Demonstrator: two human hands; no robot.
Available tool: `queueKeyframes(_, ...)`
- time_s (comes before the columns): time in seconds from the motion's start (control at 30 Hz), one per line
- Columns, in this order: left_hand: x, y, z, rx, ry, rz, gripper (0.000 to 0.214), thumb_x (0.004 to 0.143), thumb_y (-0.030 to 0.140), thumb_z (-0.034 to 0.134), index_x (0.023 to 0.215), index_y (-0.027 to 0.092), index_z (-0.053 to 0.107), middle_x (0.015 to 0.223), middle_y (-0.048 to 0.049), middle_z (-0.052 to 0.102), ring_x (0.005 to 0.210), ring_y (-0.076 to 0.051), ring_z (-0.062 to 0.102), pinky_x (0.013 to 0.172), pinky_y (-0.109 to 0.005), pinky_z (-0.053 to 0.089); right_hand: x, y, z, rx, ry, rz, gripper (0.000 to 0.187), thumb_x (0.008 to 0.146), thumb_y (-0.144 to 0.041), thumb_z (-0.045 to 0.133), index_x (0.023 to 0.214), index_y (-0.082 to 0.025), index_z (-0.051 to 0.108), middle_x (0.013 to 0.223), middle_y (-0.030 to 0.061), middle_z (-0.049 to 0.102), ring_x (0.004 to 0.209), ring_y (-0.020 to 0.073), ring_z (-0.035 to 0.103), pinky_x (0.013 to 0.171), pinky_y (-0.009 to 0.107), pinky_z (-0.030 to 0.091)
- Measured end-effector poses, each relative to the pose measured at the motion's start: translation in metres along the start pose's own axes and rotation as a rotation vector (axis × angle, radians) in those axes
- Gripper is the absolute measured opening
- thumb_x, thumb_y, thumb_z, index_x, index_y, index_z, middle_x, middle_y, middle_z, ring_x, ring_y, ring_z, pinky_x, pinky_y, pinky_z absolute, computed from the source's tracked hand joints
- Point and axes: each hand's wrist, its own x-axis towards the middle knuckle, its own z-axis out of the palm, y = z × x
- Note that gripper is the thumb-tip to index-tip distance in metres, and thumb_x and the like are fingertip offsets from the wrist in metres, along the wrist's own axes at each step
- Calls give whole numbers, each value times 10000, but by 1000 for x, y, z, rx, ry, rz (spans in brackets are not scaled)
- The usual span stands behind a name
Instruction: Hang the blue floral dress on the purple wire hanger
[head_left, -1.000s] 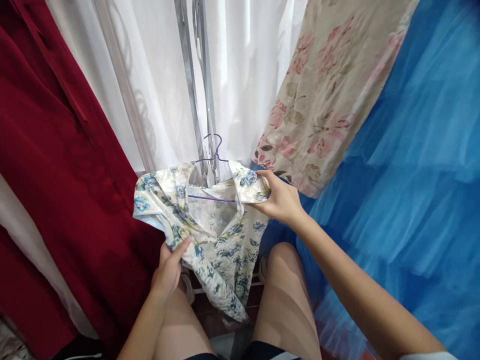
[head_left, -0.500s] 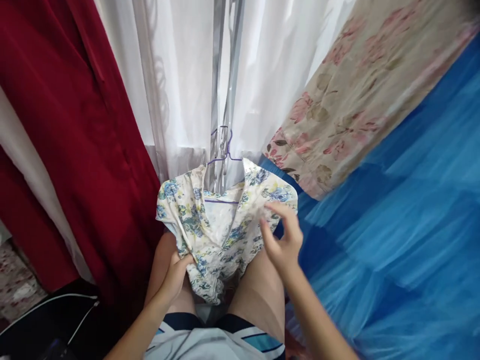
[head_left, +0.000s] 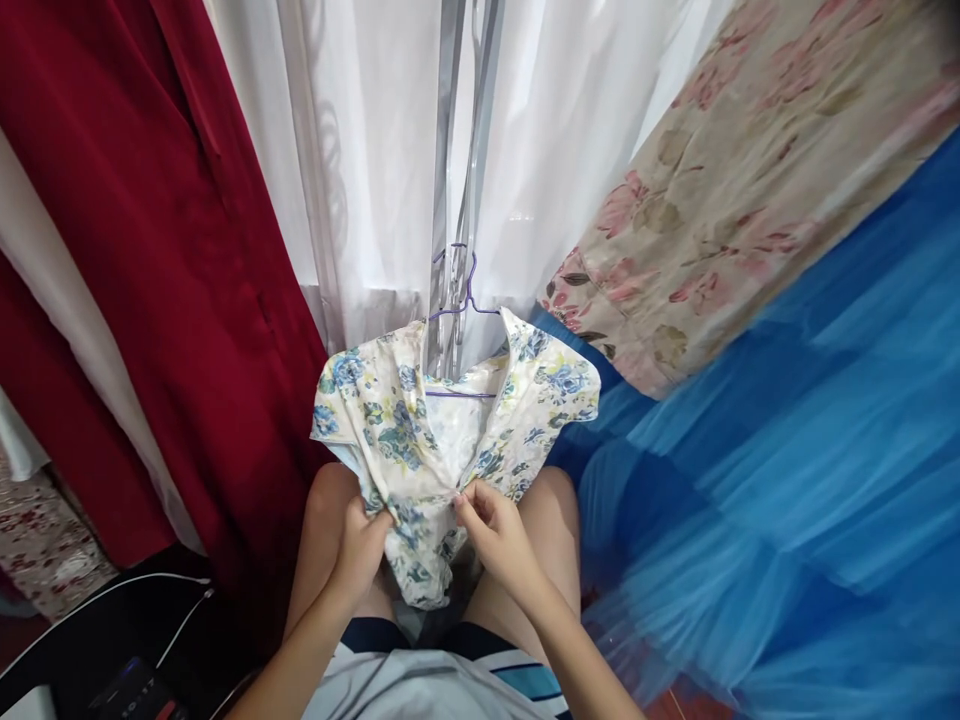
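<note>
A white blouse (head_left: 405,430) with blue and yellow flowers and a V-neck hangs on a thin purple hanger (head_left: 469,290) in front of me, its lower part between my thighs. My left hand (head_left: 364,540) is closed on the blouse's side at the left, pinching the cloth. With thumb and fingers together, my right hand (head_left: 491,525) pinches the cloth at the bottom of the V-neck. The hanger's hook stands in front of hanging grey ribbons (head_left: 450,120); whether it is hooked on anything, I cannot tell.
Red cloth (head_left: 247,330) hangs at the left and white cloth (head_left: 375,150) behind the blouse. Beige floral fabric (head_left: 697,200) and blue tulle (head_left: 750,500) fill the right side. A black surface (head_left: 97,640) at lower left bears a white cable (head_left: 180,625) and a phone (head_left: 139,690).
My right hand has come down and left from above the blouse's right side and closed on the neckline's front. My left hand keeps its pinch. The view has shifted slightly.
</note>
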Motion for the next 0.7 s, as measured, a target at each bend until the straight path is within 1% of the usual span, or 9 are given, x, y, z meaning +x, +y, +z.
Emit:
queueKeyframes(0.1,13,-1,-14,-23,289,257,412,696,142,620,1099,219,571,1148,-52,626,1161,-234,573,1006,-348,439,-1,-1,-3,40,-59,49,295,929,-393,534,711,-194,540,621,-2,526,566,145,446,537,266,326)
queueKeyframes(0.17,13,1,-17,-24,334,408,348,742,163,624,1074,230,543,1181,-50,574,1209,-219,528,1032,-339,418,-1,-1,-1,73,-87,78,287,921,-403,551,724,-195,569,611,7,555,554,150,457,528,271,324)
queueKeyframes(0.23,4,2,-12,96,164,458,275,783,199,632,1045,221,551,1138,-59,575,1152,-217,550,1001,-333,435,-1,-4,2,125,-118,99,285,913,-411,567,726,-197,585,601,13,586,535,152,464,518,274,321)
queueKeyframes(0.33,-17,-4,9,331,-214,368,224,835,228,620,1050,213,558,1021,-56,616,984,-205,604,895,-317,472,-5,-9,8,222,-188,124,268,896,-407,601,728,-198,595,581,11,612,512,148,480,522,273,333)
queueKeyframes(0.4,-29,-13,23,387,-352,322,146,893,244,563,1033,213,534,933,-41,625,883,-188,615,815,-301,482,-9,-12,9,289,-222,143,264,871,-408,640,719,-198,592,570,8,617,518,151,507,539,274,356)
queueKeyframes(0.47,-33,-22,34,392,-381,338,45,944,252,484,940,213,506,832,-22,610,790,-172,605,751,-285,475,-10,-15,6,346,-227,171,278,843,-414,672,695,-195,585,560,7,620,487,137,483,514,265,339)
queueKeyframes(0.57,-30,-29,43,450,-356,450,123,946,220,469,825,212,485,787,-23,587,772,-173,591,733,-275,459,4,-25,-10,463,-186,220,287,836,-426,667,703,-175,627,551,3,608,407,89,355,441,248,222)
queueKeyframes(0.63,-24,-29,47,516,-383,524,124,929,177,472,815,209,506,815,-39,586,810,-185,590,745,-276,456,27,-39,-26,542,-108,188,309,821,-430,672,674,-160,648,527,-9,567,390,70,305,428,249,172)
queueKeyframes(0.7,-18,-26,49,587,-460,574,142,916,135,456,815,209,522,836,-51,584,827,-194,586,751,-280,453,60,-60,-41,548,3,80,364,780,-421,703,552,-155,606,479,-18,510,386,59,282,422,256,151)
